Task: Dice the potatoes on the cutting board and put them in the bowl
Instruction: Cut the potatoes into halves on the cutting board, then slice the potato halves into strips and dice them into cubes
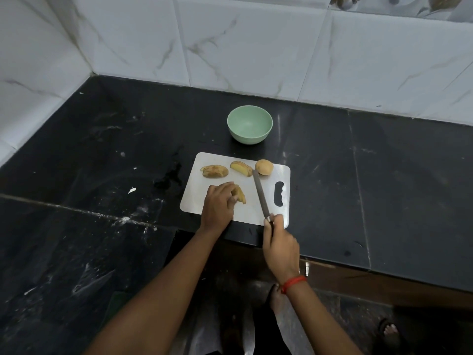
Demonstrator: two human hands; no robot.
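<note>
A white cutting board [271, 216] lies on the black counter. On its far side rest a sliced potato half [214, 171], another sliced piece [241, 168] and a whole potato [264, 167]. My left hand [218, 206] holds a stack of potato slices [240, 196] near the board's middle. My right hand [280, 245] grips the handle of a knife [260, 192], whose blade points away toward the whole potato. An empty pale green bowl [249, 124] stands just beyond the board.
White marble-look tiles line the wall behind and to the left. The counter's front edge runs just below the board. Small white scraps [131, 190] lie on the counter to the left. Feet show on the floor below.
</note>
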